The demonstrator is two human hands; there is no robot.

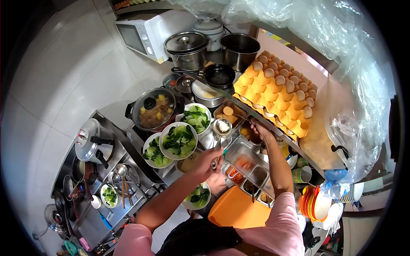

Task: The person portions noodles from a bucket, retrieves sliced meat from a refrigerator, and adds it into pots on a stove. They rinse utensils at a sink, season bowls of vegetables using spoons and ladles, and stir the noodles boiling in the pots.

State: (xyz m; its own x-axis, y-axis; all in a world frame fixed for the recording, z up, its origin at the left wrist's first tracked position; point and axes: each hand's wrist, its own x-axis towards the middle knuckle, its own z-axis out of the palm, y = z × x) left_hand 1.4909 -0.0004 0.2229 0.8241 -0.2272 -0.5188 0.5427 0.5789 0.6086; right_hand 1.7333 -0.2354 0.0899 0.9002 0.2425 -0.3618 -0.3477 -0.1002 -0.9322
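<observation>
My left hand [210,161] is closed around the handle of a metal ladle [222,127], whose bowl holds a small heap of something white. The ladle is over the metal containers. My right hand [261,130] reaches to the far side by the metal shelf edge, beside a container with dark yellowish contents [246,132]. Its fingers are curled, and what they grip, if anything, cannot be made out. Bowls of green leafy vegetables [178,141] stand left of the ladle. Just beyond it, a brown-filled container [229,112] holds a round pale piece.
Egg trays [273,91] stand on the raised shelf at right. A lidded pot [153,109] and a black pan [219,75] are at back left. An orange board [239,209] lies near my body. A pressure cooker [94,141] stands on the left counter; stacked plates [315,202] are at right.
</observation>
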